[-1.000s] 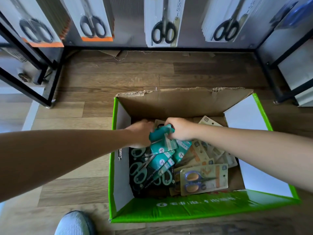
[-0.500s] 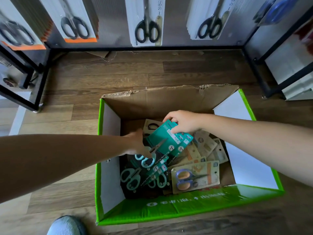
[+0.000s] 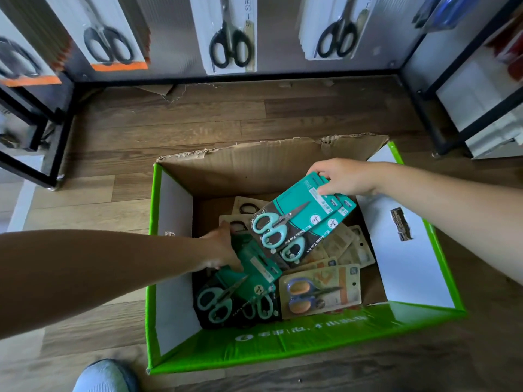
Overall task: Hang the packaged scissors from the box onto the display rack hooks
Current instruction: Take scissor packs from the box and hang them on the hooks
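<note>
A green-edged cardboard box (image 3: 283, 343) stands open on the wooden floor. My right hand (image 3: 345, 176) pinches the top of a small stack of teal scissor packs (image 3: 297, 219), lifted above the box's contents. Down in the box, my left hand (image 3: 223, 247) reaches in and grips another teal scissor pack (image 3: 252, 267) lying on the pile. A beige pack with blue-and-orange scissors (image 3: 319, 290) lies at the front right of the pile. Several more beige packs lie underneath. The display rack (image 3: 226, 77) runs along the top with hung black scissors.
Black-handled scissor packs (image 3: 229, 38) hang in rows on the rack above the floor. Black metal rack frames stand at the left (image 3: 34, 171) and right (image 3: 441, 131). My grey shoe (image 3: 104, 374) is at the bottom left, next to the box.
My right hand has lifted the stack of teal packs up and to the right, out of the pile. My left hand has dropped lower onto another teal pack in the box.
</note>
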The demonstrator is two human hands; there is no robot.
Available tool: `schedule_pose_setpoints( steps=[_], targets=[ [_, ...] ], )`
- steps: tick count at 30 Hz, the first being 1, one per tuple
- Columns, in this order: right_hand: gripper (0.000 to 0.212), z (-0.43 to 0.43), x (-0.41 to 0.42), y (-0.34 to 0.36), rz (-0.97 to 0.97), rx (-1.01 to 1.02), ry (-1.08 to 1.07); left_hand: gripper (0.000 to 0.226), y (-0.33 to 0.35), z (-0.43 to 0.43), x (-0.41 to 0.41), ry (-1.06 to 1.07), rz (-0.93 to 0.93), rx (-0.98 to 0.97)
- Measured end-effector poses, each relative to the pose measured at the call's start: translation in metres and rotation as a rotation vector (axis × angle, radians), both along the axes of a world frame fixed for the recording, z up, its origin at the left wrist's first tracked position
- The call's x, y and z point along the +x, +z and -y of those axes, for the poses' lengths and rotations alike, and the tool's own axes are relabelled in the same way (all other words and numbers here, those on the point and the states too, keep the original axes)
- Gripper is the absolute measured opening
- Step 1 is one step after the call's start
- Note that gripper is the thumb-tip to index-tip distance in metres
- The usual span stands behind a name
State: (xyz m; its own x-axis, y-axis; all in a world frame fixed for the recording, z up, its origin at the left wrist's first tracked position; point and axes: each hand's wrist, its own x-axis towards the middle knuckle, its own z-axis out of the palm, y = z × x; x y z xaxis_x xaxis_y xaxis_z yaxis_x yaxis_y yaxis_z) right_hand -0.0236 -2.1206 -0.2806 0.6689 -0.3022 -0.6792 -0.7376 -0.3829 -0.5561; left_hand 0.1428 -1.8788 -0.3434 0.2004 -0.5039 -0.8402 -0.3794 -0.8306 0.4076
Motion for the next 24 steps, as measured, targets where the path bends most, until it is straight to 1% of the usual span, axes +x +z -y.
schedule_pose_setpoints(
  steps=[3, 5, 9, 13, 16, 18, 21, 24],
  targets=[
    [0.027, 0.005, -0.007, 0.006, 0.020, -0.006, 0.000, 0.076, 0.000, 0.003, -0.005, -0.012, 0.015, -0.011],
    [0.032, 0.009, -0.009, 0.012, 0.034, -0.051, 0.023, 0.072, 0.002, 0.004, -0.005, -0.027, 0.024, -0.036],
    [0.036, 0.013, -0.011, 0.021, 0.031, -0.068, 0.084, 0.055, 0.006, 0.006, -0.005, -0.075, 0.036, -0.085],
    [0.034, 0.006, -0.008, 0.028, 0.032, -0.046, 0.147, 0.056, 0.010, 0.002, -0.010, -0.072, -0.166, -0.037],
    [0.034, 0.001, -0.006, 0.030, 0.023, -0.012, 0.177, 0.045, 0.012, 0.000, -0.017, -0.078, -0.168, -0.081],
    [0.034, -0.001, -0.005, 0.032, 0.018, 0.015, 0.197, 0.045, 0.019, 0.004, -0.016, -0.041, -0.106, -0.146],
    [0.034, -0.007, -0.002, 0.036, 0.014, 0.042, 0.225, 0.052, 0.029, 0.016, -0.006, 0.135, -0.045, -0.284],
    [0.023, -0.015, 0.005, 0.036, 0.035, 0.068, 0.222, 0.044, 0.039, 0.032, 0.003, 0.283, -0.042, -0.398]
  ],
)
